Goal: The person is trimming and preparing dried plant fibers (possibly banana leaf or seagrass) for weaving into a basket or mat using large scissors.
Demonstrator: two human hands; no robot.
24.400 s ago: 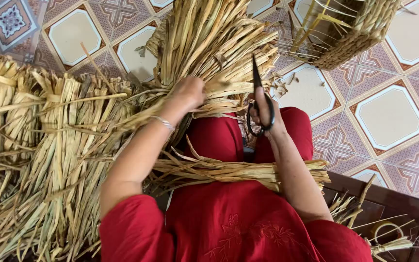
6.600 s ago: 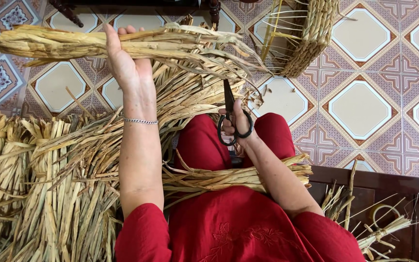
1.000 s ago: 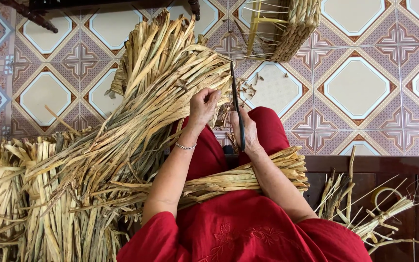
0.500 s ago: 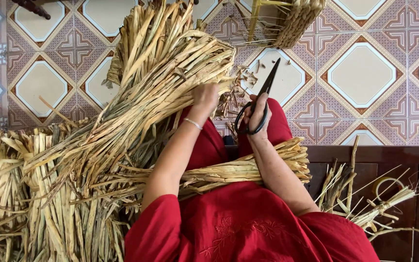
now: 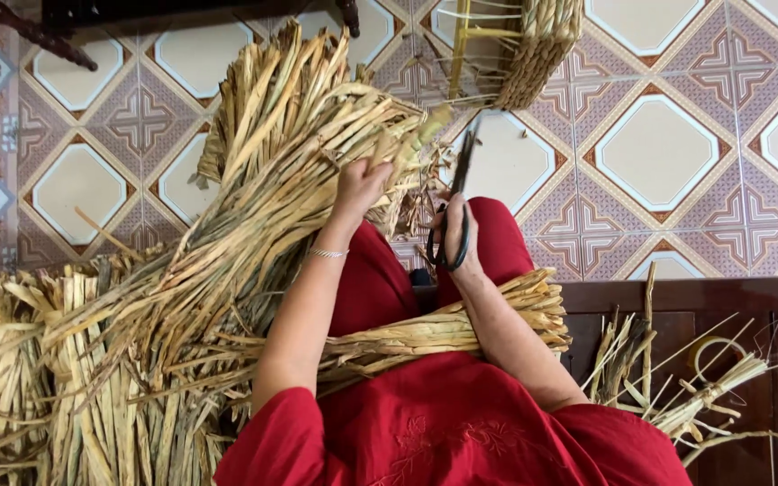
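One head-worn camera looks steeply down over the seated person's lap, close enough that the red-clothed knees (image 5: 461, 270) fill the lower middle. It faces forward across the patterned tile floor (image 5: 668, 153), taking in the left hand (image 5: 360, 184) and right hand (image 5: 456, 243) (no second view shares this scene).

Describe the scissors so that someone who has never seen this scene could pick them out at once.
Start at the person's red-clad lap, then follow the right forearm up to the right hand. The scissors sit in it, blades pointing up toward the woven basket: the only dark metal thing among pale dried leaves.
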